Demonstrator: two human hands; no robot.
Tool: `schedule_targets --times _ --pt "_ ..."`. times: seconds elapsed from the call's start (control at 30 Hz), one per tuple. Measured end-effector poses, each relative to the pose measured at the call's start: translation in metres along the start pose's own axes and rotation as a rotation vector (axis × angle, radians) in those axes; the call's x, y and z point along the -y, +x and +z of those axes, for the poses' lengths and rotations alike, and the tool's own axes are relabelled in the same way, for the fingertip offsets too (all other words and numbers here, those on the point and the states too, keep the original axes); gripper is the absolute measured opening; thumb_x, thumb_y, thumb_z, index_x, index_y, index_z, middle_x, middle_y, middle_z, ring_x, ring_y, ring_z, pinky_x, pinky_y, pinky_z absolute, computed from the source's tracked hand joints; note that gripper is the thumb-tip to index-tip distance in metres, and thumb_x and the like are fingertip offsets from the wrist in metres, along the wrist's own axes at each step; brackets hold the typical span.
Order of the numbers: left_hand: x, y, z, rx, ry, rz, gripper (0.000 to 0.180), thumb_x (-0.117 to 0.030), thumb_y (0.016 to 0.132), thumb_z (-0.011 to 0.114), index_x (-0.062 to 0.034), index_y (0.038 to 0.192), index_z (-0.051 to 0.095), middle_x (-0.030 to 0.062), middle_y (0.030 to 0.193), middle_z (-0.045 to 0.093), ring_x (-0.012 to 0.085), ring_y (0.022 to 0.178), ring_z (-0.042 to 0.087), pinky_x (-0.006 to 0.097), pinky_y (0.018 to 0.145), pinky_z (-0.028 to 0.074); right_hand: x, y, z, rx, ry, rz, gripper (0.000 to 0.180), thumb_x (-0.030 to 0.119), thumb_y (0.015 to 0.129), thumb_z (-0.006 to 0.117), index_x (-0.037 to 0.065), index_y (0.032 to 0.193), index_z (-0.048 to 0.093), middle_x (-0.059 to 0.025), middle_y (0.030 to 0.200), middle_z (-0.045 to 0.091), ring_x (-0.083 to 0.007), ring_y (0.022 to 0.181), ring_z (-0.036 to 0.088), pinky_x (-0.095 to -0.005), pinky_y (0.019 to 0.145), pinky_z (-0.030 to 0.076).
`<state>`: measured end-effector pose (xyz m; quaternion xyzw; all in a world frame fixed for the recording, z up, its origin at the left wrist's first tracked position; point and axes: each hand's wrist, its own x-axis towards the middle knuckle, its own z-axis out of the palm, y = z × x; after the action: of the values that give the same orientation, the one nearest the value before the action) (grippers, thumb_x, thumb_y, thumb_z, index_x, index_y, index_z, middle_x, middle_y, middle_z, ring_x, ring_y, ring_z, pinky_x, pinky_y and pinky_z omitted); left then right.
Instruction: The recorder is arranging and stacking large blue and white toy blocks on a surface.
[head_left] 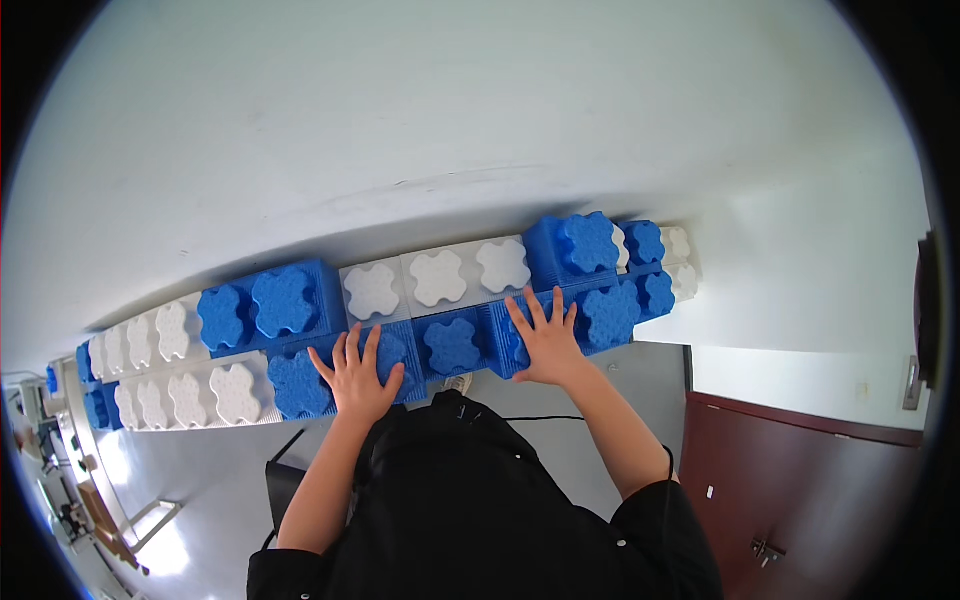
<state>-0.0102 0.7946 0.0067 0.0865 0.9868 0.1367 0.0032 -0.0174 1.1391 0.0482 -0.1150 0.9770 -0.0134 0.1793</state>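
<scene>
Head cam: resting L hand (362, 378) on near-row blue block (297, 384), mostly betw. studs; R hand (548, 345) on 2nd blue block (610, 318), farther right. W/ fingers of both spread, released. Pointing fingertips twd far-row white blocks (438, 278) & blue.

A plain indoor room is showing, probably an office or lab, though the view is not settling which.
A bare, pale wall (460, 110) is rising above a smooth grey floor (225, 490), whose sheen is throwing back bright glare (165, 550) toward the left. On the right, a dark red hinged door (810, 480) is bearing a metal handle (767, 551) and a small white label (710, 492), lending an institutional rather than homely look. Along the far left rim, brown boxy things (103, 515) and other clutter are crowding together, appearing too small and warped for naming surely.
</scene>
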Motion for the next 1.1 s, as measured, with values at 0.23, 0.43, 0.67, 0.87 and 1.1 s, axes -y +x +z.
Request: schedule_targets --times 0.23,0.43,0.67,0.87,1.1 --pt "-0.003 0.000 0.001 -0.020 -0.025 0.003 0.071 -0.054 0.089 0.066 -0.0174 0.149 0.057 0.0124 0.150 0.051 0.0370 0.139 0.046 0.078 0.119 0.001 0.001 0.003 -0.006 0.065 0.010 0.049 0.127 0.039 0.062 0.094 0.031 0.167 0.023 -0.0233 0.154 0.040 -0.0604 0.141 0.031 -0.0764 0.108 0.034" --pt "0.000 -0.003 0.005 -0.050 -0.053 0.007 0.072 -0.054 0.088 0.067 -0.0172 0.148 0.057 0.0121 0.148 0.051 0.0369 0.136 0.048 0.080 0.118 0.001 0.011 0.004 -0.001 0.124 -0.021 0.131 0.130 0.037 0.062 0.095 0.033 0.167 0.021 -0.0246 0.158 0.036 -0.0604 0.147 0.026 -0.0776 0.112 0.030" --pt "0.002 0.000 0.002 -0.065 -0.082 0.006 0.070 -0.053 0.087 0.068 -0.0171 0.146 0.060 0.0114 0.147 0.053 0.0361 0.135 0.049 0.079 0.118 0.001 0.008 -0.017 0.021 -0.126 0.081 0.134 0.127 0.044 0.068 0.094 0.022 0.168 0.020 -0.0283 0.168 0.022 -0.0594 0.154 0.014 -0.0738 0.122 0.017" --pt "-0.003 0.001 0.001 -0.044 -0.091 -0.016 0.069 -0.053 0.086 0.069 -0.0183 0.144 0.061 0.0105 0.146 0.054 0.0353 0.136 0.049 0.079 0.119 0.001 -0.068 -0.050 0.038 -0.332 0.192 0.140 0.116 0.053 0.072 0.090 0.011 0.164 0.032 -0.0290 0.166 0.024 -0.0535 0.152 0.024 -0.0642 0.123 0.024" --pt "-0.007 0.001 -0.002 -0.032 -0.048 -0.050 0.069 -0.044 0.081 0.073 -0.0182 0.143 0.061 0.0095 0.146 0.054 0.0328 0.136 0.048 0.070 0.124 0.002 -0.131 -0.048 0.022 -0.206 0.238 0.441 0.122 0.060 0.072 0.089 0.009 0.164 0.028 -0.0395 0.162 0.023 -0.0569 0.148 0.030 -0.0631 0.120 0.030"
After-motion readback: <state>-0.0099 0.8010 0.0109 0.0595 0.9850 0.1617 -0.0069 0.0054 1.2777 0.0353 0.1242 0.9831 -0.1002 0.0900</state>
